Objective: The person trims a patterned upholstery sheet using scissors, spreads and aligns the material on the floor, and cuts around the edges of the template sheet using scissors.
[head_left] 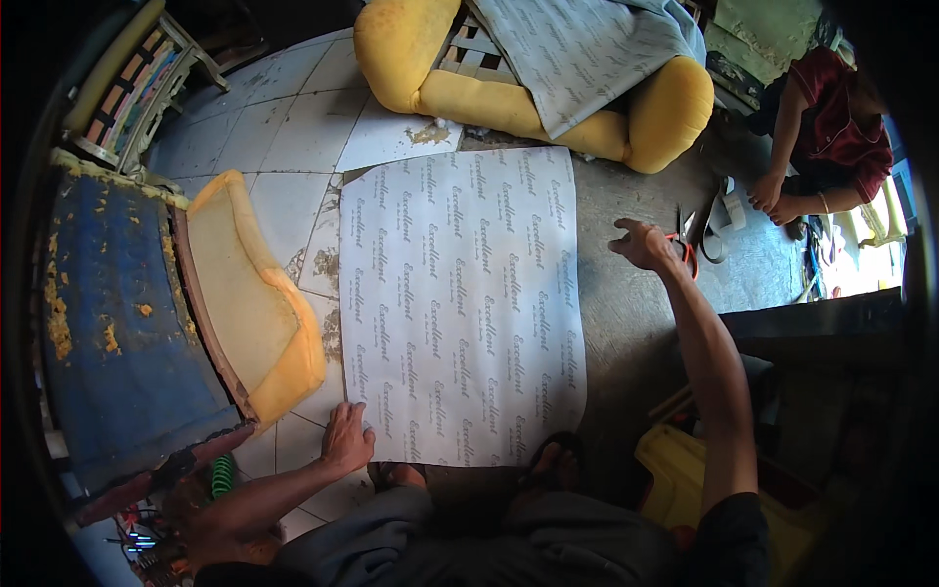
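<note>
A large pale sheet (460, 313), printed in grey with its patterned backing up, lies spread on the floor before me. My left hand (349, 440) rests on its near left corner, fingers laid on the edge. Off the sheet's far right side my right hand (643, 245) hovers with its fingers apart and nothing in them. Just to the right of that hand lie red-handled scissors (689, 256) on the floor, their blades pointing away from me. My sandalled feet are at the sheet's near edge.
Ahead stands a yellow foam-padded seat frame (489, 103) draped with similar sheeting (587, 59). A blue worn panel with a foam-edged piece (249, 284) stands left. At far right a person (831, 137) crouches near a grey strip (722, 220). A yellow object (685, 460) lies near right.
</note>
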Tool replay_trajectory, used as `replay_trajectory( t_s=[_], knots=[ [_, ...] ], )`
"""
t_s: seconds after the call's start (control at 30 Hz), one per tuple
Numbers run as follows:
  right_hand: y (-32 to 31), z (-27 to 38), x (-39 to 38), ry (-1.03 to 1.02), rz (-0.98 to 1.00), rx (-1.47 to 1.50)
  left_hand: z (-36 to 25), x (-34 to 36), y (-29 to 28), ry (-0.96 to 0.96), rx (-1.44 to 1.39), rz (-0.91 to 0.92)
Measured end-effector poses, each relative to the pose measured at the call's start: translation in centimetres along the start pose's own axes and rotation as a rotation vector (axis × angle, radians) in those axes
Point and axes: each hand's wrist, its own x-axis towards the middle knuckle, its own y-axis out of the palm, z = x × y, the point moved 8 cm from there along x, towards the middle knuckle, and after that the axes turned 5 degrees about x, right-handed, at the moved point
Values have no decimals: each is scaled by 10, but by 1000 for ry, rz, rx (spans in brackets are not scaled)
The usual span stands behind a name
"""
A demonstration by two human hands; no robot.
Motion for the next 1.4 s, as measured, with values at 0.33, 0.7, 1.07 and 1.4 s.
replay_trajectory(
  t_s=[0.33,0.7,1.07,1.4],
  knots=[
    [56,26,143,350,-489,90,43,-125,139,-1083,-1505,10],
    [58,21,149,182,-483,776,45,-116,162,-1027,-1778,-8],
    [-71,24,-65,-189,-706,1099,34,-3,-23,-462,-1593,-621],
    [139,-45,-310,352,-580,1388,100,307,-243,-262,-883,-607]
  ],
)
